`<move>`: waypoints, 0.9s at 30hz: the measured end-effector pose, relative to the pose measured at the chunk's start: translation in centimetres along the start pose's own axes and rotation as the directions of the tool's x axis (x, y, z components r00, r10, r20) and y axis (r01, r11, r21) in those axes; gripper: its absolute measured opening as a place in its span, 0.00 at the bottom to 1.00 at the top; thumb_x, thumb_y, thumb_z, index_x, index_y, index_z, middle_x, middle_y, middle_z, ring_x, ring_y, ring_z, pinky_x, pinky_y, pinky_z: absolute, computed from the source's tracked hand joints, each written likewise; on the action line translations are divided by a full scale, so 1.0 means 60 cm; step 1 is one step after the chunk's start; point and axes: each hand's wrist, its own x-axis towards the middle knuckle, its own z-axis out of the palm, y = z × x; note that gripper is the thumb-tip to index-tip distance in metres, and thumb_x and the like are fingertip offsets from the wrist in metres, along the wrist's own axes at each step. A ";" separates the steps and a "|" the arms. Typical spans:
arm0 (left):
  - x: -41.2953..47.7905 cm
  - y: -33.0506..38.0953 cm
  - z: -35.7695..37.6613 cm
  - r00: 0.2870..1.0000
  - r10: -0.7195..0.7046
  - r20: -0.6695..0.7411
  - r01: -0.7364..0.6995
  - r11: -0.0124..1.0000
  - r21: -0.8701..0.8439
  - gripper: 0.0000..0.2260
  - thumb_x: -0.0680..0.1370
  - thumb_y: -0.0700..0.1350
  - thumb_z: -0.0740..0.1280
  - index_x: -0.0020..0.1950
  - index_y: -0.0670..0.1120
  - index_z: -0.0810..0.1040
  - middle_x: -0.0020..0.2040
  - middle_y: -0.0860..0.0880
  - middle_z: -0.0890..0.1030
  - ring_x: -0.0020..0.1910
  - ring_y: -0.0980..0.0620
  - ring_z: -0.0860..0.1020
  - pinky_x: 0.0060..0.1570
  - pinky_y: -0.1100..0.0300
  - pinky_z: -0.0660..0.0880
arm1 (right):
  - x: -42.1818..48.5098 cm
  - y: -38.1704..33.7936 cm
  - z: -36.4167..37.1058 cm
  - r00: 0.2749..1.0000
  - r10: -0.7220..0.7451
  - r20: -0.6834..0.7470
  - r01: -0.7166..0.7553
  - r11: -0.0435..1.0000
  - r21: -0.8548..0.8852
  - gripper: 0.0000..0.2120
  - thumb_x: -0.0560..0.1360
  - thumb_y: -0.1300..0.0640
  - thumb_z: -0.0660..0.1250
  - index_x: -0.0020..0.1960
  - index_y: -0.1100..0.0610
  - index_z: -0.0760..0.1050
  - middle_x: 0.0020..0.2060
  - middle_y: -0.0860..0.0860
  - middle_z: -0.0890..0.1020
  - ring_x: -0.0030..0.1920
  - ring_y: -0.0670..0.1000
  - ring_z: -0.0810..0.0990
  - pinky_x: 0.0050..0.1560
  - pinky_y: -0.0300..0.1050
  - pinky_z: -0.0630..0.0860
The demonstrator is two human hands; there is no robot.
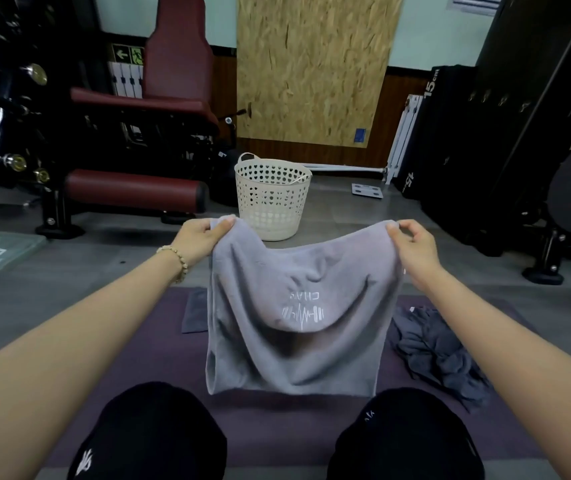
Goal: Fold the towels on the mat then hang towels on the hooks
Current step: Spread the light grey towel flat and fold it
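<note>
Holding light grey logo-printed towel [294,341] above purple mat [173,355].
L hand [195,239] & R hand [412,249] each pinched a top corner; crumpled dark grey towel [440,355] lay on mat.

1. Both my bare forearms reach forward, raised in front of me and angled slightly inward.
2. My left hand [196,237] pinches one top corner of the towel [294,323], thumb and fingertips closed on the edge.
3. My right hand [412,247] pinches the other top corner between thumb and forefinger, the remaining fingers loosely curled.
4. The two hands sit at about the same height, well apart.
</note>
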 end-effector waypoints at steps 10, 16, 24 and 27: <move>0.065 -0.079 0.143 0.968 -0.166 0.185 0.196 0.968 -0.155 0.13 0.77 0.55 0.65 0.48 0.47 0.81 0.45 0.49 0.82 0.43 0.55 0.78 0.49 0.61 0.76 | -0.010 0.074 0.058 0.983 0.120 0.142 -0.136 0.985 0.110 0.06 0.77 0.54 0.66 0.44 0.56 0.74 0.19 0.41 0.69 0.23 0.39 0.66 0.27 0.31 0.64; 0.152 -0.208 0.240 0.942 -0.239 0.236 0.237 0.971 0.038 0.13 0.80 0.52 0.62 0.42 0.45 0.77 0.40 0.47 0.77 0.41 0.50 0.73 0.43 0.58 0.70 | 0.032 0.217 0.089 0.963 0.239 0.127 -0.243 0.970 0.020 0.07 0.78 0.55 0.66 0.46 0.58 0.73 0.30 0.51 0.71 0.27 0.41 0.67 0.29 0.34 0.65; 0.294 -0.341 0.338 0.909 -0.352 0.224 0.292 0.920 0.264 0.10 0.82 0.47 0.59 0.45 0.43 0.73 0.37 0.44 0.73 0.32 0.50 0.76 0.34 0.59 0.72 | 0.136 0.403 0.110 0.931 0.358 0.077 -0.350 0.932 -0.095 0.09 0.79 0.55 0.64 0.43 0.58 0.69 0.30 0.51 0.72 0.29 0.46 0.68 0.24 0.31 0.63; 0.345 -0.390 0.377 0.905 -0.392 0.168 0.378 0.920 0.106 0.06 0.81 0.45 0.60 0.54 0.44 0.72 0.41 0.44 0.76 0.23 0.60 0.78 0.32 0.64 0.77 | 0.189 0.474 0.128 0.896 0.442 0.036 -0.442 0.897 -0.024 0.10 0.79 0.55 0.64 0.40 0.53 0.67 0.31 0.52 0.75 0.22 0.43 0.76 0.32 0.36 0.73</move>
